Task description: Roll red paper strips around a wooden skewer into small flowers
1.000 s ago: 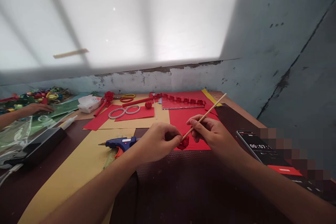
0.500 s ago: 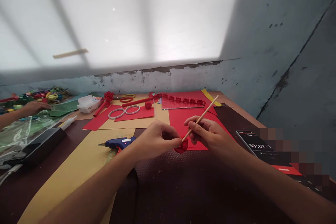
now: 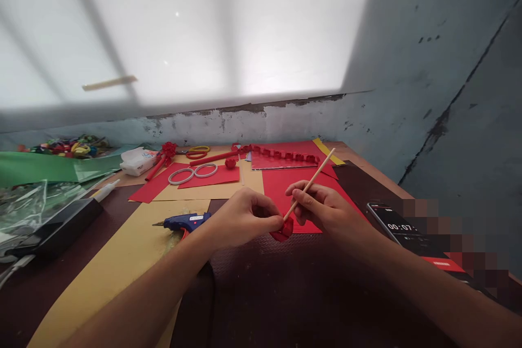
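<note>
Between the thumb and fingers of my left hand (image 3: 244, 220) is a small red paper flower (image 3: 283, 230), partly hidden by the fingertips. My right hand (image 3: 322, 204) grips a thin wooden stick (image 3: 316, 173) much like a pencil. The stick slants down to the left, and its lower end touches the flower. Red paper (image 3: 281, 187) lies flat just behind both hands. A blue hot glue gun (image 3: 185, 222) rests left of my left forearm on tan paper (image 3: 118, 261).
Two white rings (image 3: 180, 176), scissors (image 3: 197, 153), another red flower (image 3: 230, 163) and a red paper strip (image 3: 285, 155) lie farther back. At left stand a black power strip (image 3: 61, 234) and a tissue pack (image 3: 138, 161). A phone (image 3: 402, 228) lies at right.
The other person's hand at the far left has gone from view, and a green sheet now spreads there. My stick has tilted and dropped slightly; both hands stay almost in place.
</note>
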